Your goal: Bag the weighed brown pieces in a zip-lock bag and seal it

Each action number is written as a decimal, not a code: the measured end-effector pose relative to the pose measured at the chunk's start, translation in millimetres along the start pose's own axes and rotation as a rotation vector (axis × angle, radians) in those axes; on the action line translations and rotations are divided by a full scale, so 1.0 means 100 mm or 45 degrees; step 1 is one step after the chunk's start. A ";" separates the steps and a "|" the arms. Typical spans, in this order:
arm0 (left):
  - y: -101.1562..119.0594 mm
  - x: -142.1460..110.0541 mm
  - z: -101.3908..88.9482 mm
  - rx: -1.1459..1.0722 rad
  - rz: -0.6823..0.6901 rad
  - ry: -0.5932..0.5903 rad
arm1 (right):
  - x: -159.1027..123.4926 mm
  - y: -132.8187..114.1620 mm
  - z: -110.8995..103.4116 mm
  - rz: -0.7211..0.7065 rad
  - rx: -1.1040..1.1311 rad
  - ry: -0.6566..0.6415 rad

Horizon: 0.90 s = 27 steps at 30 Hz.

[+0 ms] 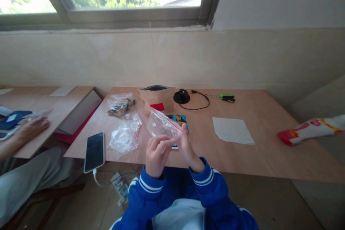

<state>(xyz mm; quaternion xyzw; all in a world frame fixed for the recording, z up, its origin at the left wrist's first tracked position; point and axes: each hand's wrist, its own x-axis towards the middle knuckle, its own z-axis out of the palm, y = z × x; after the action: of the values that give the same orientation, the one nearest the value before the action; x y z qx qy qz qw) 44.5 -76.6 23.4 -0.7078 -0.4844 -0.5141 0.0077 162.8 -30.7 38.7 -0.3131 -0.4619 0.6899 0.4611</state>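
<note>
A clear zip bag (161, 124) with a red seal strip is held up between both hands over the near part of the table. My left hand (158, 153) has its fingers pinched at the bag's lower edge. My right hand (185, 148) grips the bag's right end, thumb up along the seal. Something small and pale shows in the bag, too small to name. Behind the bag, partly hidden, lies a blue-edged flat item (184, 118) with brown pieces on it. Beyond it stands a brown paper pouch (147, 97) with a red label, its top open.
Left are more clear bags (125, 136), bagged brown parts (118, 106) and a phone (94, 152) on a cable overhanging the edge. Around are a black round device (182, 96), screwdrivers (228, 97), white paper (232, 130) and a red-white package (309, 130). A co-worker's hand (33, 129) rests at the left table.
</note>
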 end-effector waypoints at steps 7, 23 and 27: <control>-0.03 -0.06 0.06 -0.035 -0.096 -0.374 | 0.04 -0.13 -0.23 0.073 -0.065 -0.012; -0.07 0.52 0.35 -0.646 -0.655 -0.156 | 0.05 -0.29 -0.38 -0.463 -1.196 -0.035; -0.04 0.48 0.36 -0.625 -0.559 -0.254 | 0.00 -0.23 -0.44 -0.399 -1.187 0.033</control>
<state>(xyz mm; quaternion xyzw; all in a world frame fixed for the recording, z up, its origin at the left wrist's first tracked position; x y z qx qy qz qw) 67.3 -23.7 39.7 -0.6142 -0.4855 -0.5328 -0.3212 208.8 -12.3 43.8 -0.4215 -0.7572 0.3282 0.3758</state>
